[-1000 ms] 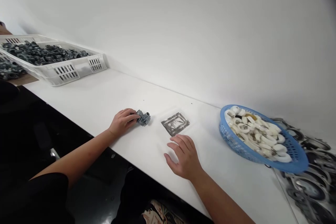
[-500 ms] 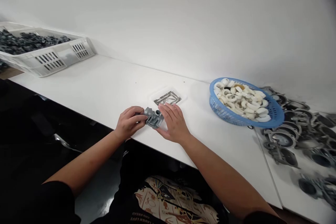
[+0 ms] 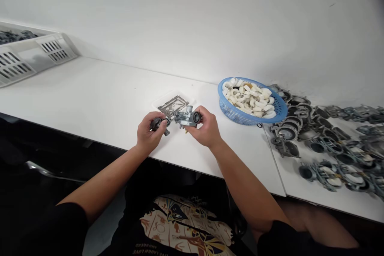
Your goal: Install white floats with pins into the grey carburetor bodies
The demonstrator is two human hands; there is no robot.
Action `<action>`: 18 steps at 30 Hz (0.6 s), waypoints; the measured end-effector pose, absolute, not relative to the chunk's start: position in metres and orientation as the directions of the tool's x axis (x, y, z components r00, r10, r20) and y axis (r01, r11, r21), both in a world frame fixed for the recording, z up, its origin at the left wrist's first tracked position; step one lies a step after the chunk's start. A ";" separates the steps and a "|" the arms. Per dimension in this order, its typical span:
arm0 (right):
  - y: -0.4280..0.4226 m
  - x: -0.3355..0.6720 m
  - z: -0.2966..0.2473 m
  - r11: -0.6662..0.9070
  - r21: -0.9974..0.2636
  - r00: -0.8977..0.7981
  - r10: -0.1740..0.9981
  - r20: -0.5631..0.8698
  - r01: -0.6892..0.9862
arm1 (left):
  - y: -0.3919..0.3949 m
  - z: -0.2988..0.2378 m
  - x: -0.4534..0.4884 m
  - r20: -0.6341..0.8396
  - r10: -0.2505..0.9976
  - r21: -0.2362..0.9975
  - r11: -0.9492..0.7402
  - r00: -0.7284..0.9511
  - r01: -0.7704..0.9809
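Observation:
In my right hand [image 3: 207,127] is a grey metal carburetor [image 3: 186,119], its round dark opening turned toward my fingers and a small brass bit showing beneath. My left hand [image 3: 149,133] is closed around a smaller dark grey metal part [image 3: 155,123], with a ring and a short stub poking out by the thumb. The two parts are close to each other; whether they touch I cannot tell. Just behind them lies a clear shallow tray [image 3: 156,102] with thin metal pins [image 3: 173,105] in it, partly hidden by the carburetor.
A blue basket [image 3: 222,103] full of white ring-shaped pieces [image 3: 250,98] stands right of my hands. Many metal carburetor parts [image 3: 288,148] spread over the right-hand table. A white slotted crate [image 3: 36,58] of dark parts sits far left, against the wall.
The view has swung right, showing more of the right-hand parts. My right hand now grips the carburetor from its right side, and a dark part shows separately in my left hand.

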State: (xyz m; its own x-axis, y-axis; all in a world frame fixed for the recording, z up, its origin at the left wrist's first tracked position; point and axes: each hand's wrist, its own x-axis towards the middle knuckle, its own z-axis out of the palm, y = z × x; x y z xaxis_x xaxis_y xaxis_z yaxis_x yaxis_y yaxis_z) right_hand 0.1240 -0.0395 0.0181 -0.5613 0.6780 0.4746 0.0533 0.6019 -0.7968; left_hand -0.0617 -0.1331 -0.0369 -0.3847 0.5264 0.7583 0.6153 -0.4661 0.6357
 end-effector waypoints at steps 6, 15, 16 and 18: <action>-0.010 0.164 0.022 0.240 -0.921 -0.494 0.867 0.061 0.307 | -0.132 -0.034 -0.066 0.868 0.484 0.381 -0.497 -0.116 0.780; 0.011 0.193 0.021 0.178 -0.645 -0.427 0.868 -0.253 0.744 | -0.138 -0.034 -0.103 0.717 0.572 -0.102 -0.478 0.398 0.872; 0.011 0.192 0.020 0.176 -0.645 -0.417 0.876 -0.241 0.743 | -0.139 -0.035 -0.107 0.694 0.584 -0.125 -0.479 0.422 0.869; 0.012 0.190 0.018 0.170 -0.655 -0.401 0.889 -0.220 0.736 | -0.141 -0.037 -0.113 0.665 0.596 -0.168 -0.469 0.451 0.867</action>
